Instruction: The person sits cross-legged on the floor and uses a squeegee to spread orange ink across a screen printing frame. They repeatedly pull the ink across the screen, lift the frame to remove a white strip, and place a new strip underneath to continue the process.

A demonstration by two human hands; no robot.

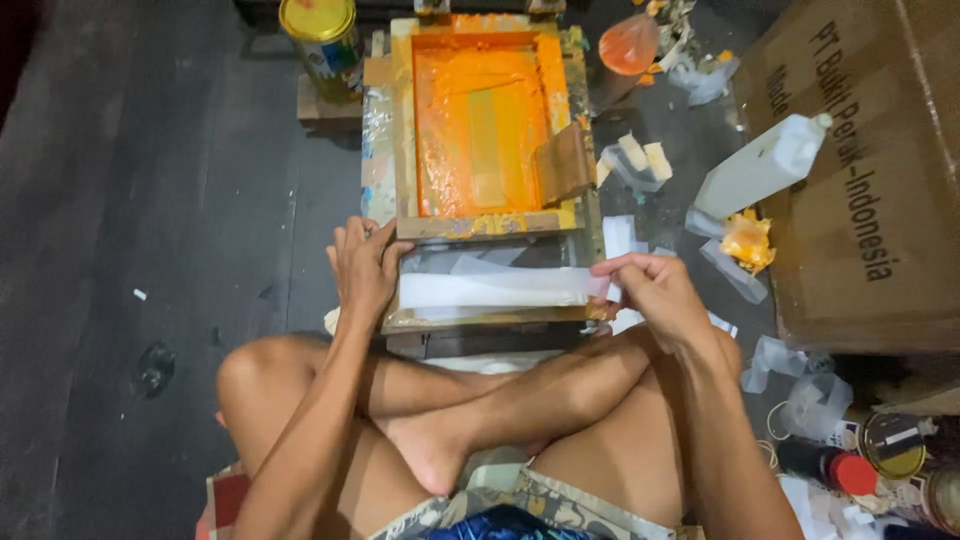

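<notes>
I see the printing frame [490,130] on the floor [150,200] before my crossed legs, tin [322,40] left behind, cardboard box [860,170] right.

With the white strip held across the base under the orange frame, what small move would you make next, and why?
Probably ease the white strip flat onto the base and square it. The right hand pinches its right end, the left hand rests at its left end against the wooden frame, and the strip looks slightly lifted, not yet lying flat.

Dark floor [150,180], wooden frame [490,140] on it, yellow-lidded can [322,40] left of the frame, cardboard box [860,180] right of it, white bottle [760,168] between frame and box, red-capped bottle [830,466] and tins [893,445] below the box
</notes>
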